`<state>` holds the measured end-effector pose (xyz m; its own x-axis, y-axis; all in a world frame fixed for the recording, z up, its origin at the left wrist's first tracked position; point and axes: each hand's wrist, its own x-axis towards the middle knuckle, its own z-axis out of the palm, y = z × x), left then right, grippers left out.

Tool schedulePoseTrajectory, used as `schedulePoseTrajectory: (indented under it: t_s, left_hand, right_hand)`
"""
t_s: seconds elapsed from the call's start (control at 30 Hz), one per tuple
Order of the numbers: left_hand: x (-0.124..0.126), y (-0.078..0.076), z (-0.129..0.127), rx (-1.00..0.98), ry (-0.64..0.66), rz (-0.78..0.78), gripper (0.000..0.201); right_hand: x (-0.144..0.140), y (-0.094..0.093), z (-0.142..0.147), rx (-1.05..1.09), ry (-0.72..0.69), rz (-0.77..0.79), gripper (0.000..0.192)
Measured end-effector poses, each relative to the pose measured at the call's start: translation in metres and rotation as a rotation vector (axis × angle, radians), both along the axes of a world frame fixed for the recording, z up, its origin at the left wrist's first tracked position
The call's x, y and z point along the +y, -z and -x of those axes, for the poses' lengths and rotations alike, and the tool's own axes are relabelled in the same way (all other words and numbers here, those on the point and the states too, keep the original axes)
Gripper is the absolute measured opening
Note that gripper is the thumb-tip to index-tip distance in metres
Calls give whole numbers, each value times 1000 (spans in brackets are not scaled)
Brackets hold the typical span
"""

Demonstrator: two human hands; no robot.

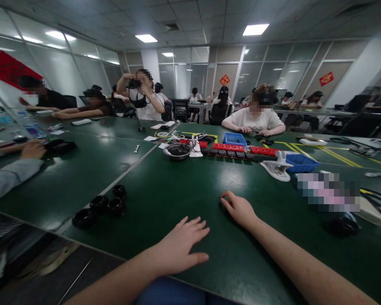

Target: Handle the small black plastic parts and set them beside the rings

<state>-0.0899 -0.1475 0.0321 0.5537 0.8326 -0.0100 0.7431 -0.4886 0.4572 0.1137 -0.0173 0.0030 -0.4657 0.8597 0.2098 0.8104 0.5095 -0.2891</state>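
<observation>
My left hand [187, 241] hovers low over or rests on the green table [152, 195] near its front edge, fingers spread and holding nothing. To its right and a little farther forward, my right hand [239, 207] lies on the tabletop, fingers loosely curled, a gap between thumb and forefinger. I see nothing held in it. Left of my hands stand several glossy black round pieces [116, 206], like short rings or cups. One more black round piece [343, 224] sits at the right, beyond my right forearm.
Ahead are a dark round bowl [178, 150], a row of red and black blocks [231, 150], blue bins [301, 162], a white stand [277, 167] and cables. A wrench [136, 148] lies left. A co-worker's hand [33, 149] rests at the left; another person [255, 114] sits opposite.
</observation>
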Motion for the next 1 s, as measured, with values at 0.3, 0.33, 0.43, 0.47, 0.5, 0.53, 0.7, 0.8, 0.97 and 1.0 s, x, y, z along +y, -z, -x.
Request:
schedulePoseTrajectory:
  t_s: [0.3, 0.33, 0.43, 0.47, 0.5, 0.53, 0.7, 0.8, 0.97, 1.0]
  left_hand:
    - [-71, 22, 158, 8, -1493, -1067, 77]
    - [-73, 27, 171, 98, -1536, -1017, 84]
    - [-73, 36, 190, 315, -1567, -697, 77]
    - [-72, 37, 192, 357, -1569, -608, 72]
    - [-70, 37, 194, 387, -1574, -537, 69]
    - [-68, 37, 194, 407, -1575, -474, 66]
    - [-60, 38, 194, 414, -1571, -294, 55]
    - [-61, 39, 195, 384, -1572, -264, 55]
    - [-62, 37, 192, 337, -1561, -252, 53]
    - [-63, 35, 190, 306, -1553, -265, 50]
  right_hand:
    - [0, -6, 1, -33, -25, 54, 22]
    - [0, -6, 2, -38, -25, 56, 23]
    - [0, -7, 1, -54, -29, 62, 23]
    - [-1, -7, 1, -57, -30, 62, 23]
    - [-1, -7, 0, -58, -31, 62, 23]
    - [-1, -7, 0, -57, -31, 62, 23]
    - [-3, -7, -1, -49, -37, 69, 22]
    - [-2, -8, -1, -36, -49, 89, 23]
    - [-1, -8, -1, -18, -45, 112, 23]
    - [-1, -8, -1, -16, -44, 113, 23]
